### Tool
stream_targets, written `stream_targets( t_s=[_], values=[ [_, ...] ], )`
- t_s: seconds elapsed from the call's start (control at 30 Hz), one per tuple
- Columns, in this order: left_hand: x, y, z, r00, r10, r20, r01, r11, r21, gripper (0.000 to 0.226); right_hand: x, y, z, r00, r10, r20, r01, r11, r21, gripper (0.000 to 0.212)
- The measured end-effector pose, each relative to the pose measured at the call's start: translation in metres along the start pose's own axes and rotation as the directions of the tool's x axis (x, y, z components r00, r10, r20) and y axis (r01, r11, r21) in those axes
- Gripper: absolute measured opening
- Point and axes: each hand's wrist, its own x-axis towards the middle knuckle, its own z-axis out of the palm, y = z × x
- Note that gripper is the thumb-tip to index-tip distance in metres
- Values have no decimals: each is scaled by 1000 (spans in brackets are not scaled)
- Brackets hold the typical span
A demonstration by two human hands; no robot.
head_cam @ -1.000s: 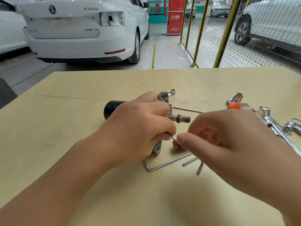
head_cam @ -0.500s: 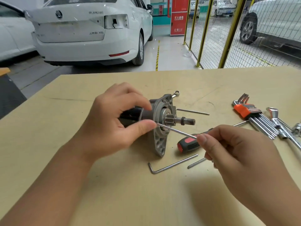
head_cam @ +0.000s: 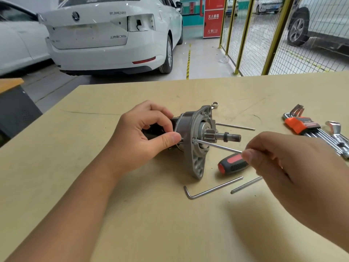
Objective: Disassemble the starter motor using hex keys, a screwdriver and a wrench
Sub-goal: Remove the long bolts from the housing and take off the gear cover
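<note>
Head view: we see the starter motor (head_cam: 196, 137) lying on its side at the middle of the tan table (head_cam: 94, 167), shaft pointing right. Our left hand (head_cam: 139, 137) curls round its dark body, thumb and fingers pinching just behind the grey flange. Our right hand (head_cam: 294, 163) pinches the near end of a thin hex key (head_cam: 217, 146), whose tip sits in a bolt on the flange face.

Just right of the flange lie a red-and-black screwdriver (head_cam: 232, 163), an L-shaped key (head_cam: 211, 190) and a short rod (head_cam: 245, 185); another rod (head_cam: 235, 126) lies beyond the shaft. An orange-holdered key set (head_cam: 302, 125) and a wrench (head_cam: 335, 133) crowd the right edge. Bare tabletop spreads left and near us.

Beyond the far edge stands a white car (head_cam: 105, 35) with a Skoda badge; its boot lettering is too blurred to read. A red cabinet (head_cam: 213, 16) carries Chinese characters and "110".
</note>
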Motion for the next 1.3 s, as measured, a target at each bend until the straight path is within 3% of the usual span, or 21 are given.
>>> stream_targets(
  t_s=[0.07, 0.2, 0.27, 0.47, 0.63, 0.93, 1.03, 1.17, 1.3],
  values=[
    [1, 3, 2, 1000, -6, -17, 6, 1000, 12, 13, 7, -2, -5, 998, -60, 32, 62, 996, -69, 24],
    [2, 9, 5, 999, -13, -31, 14, 999, 33, 10, 22, -19, -16, 943, -48, 330, 129, 965, -227, 37],
    [1, 15, 5, 999, -15, -29, 17, 997, 69, 11, 29, -25, -19, 922, -46, 385, 179, 931, -318, 46],
    [-39, 37, 17, 987, -158, -24, 158, 935, 317, 57, 33, -30, -8, 940, -71, 333, 208, 893, -399, 36],
    [-63, 42, 39, 961, -262, 82, 201, 875, 440, 88, 36, -26, 0, 943, -106, 314, 227, 896, -381, 32],
    [-77, 37, 44, 954, -294, 63, 228, 843, 487, 105, 47, -24, 2, 897, -176, 404, 327, 881, -341, 24],
    [-78, 36, 44, 955, -293, 52, 235, 851, 471, 106, 52, -22, 5, 868, -206, 452, 348, 902, -256, 34],
    [-78, 37, 43, 961, -276, 36, 234, 871, 432, 105, 59, -15, 15, 875, -278, 396, 356, 925, -136, 24],
    [-78, 37, 43, 968, -251, -1, 232, 895, 382, 105, 61, -9, 21, 892, -271, 363, 339, 930, -141, 20]
  ],
)
